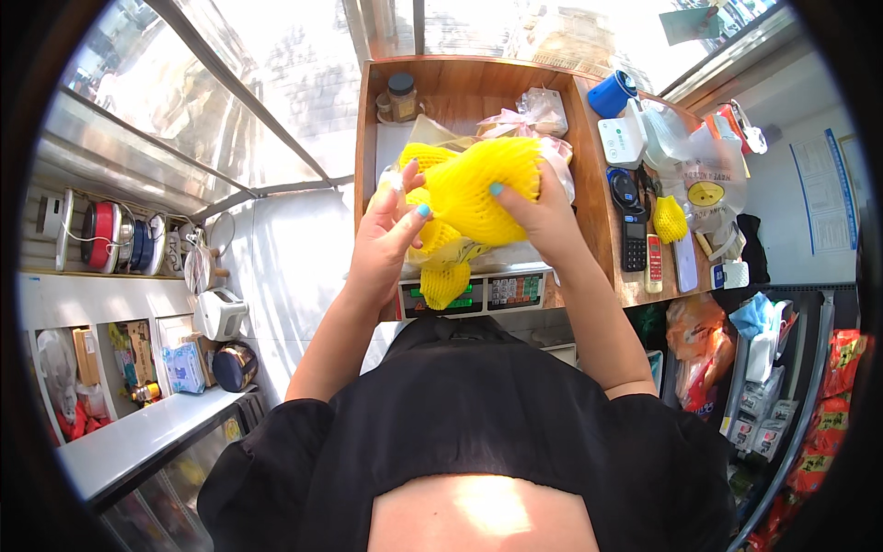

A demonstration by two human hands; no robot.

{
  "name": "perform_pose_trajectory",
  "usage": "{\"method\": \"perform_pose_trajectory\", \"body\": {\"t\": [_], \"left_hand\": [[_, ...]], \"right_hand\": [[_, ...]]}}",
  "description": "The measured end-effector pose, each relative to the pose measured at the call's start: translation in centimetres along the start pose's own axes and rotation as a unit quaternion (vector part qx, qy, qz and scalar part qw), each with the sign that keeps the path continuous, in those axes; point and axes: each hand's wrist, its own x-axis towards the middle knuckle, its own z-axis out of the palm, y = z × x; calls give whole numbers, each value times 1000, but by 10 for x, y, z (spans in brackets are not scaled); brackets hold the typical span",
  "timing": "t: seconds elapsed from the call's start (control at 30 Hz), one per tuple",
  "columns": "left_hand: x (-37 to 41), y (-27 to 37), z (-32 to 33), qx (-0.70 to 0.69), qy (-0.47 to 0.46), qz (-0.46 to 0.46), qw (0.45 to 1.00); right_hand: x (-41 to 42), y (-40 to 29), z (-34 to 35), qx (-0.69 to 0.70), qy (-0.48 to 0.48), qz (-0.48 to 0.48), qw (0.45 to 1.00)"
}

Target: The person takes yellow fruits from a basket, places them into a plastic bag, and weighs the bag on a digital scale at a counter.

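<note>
My right hand point(541, 214) grips a large piece of yellow foam fruit netting point(483, 190), thumb on top; whether anything is inside the net cannot be told. At its left edge is my left hand point(393, 228), fingers apart and bent around something clear like thin plastic; its grip is not plain. More yellow foam nets lie beneath, over a clear plastic bag point(462, 252). One small yellow foam net point(445, 286) hangs over the display of an electronic price scale point(514, 291) at the counter's front edge.
On the wooden counter point(593, 255) at right lie a card terminal point(633, 238), a remote control point(653, 262), a phone point(685, 262), a yellow foam net point(669, 219) and a blue cup point(612, 94). A lidded jar point(402, 96) stands at the back left. Ribbon spools point(103, 237) sit far left.
</note>
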Motion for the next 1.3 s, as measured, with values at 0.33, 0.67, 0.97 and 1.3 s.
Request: {"method": "perform_pose_trajectory", "body": {"t": [0.33,0.67,0.97,1.3], "left_hand": [[1,3,13,-53,-35,-45,997],[3,2,-1,-209,27,0,978],[4,-17,16,-153,-2,39,988],[1,-17,35,-143,32,74,986]], "right_hand": [[-18,16,16,152,6,-37,988],[-24,34,-14,553,-20,76,829],[-41,-1,-29,728,-313,36,609],[-46,-12,2,228,-156,-17,961]]}}
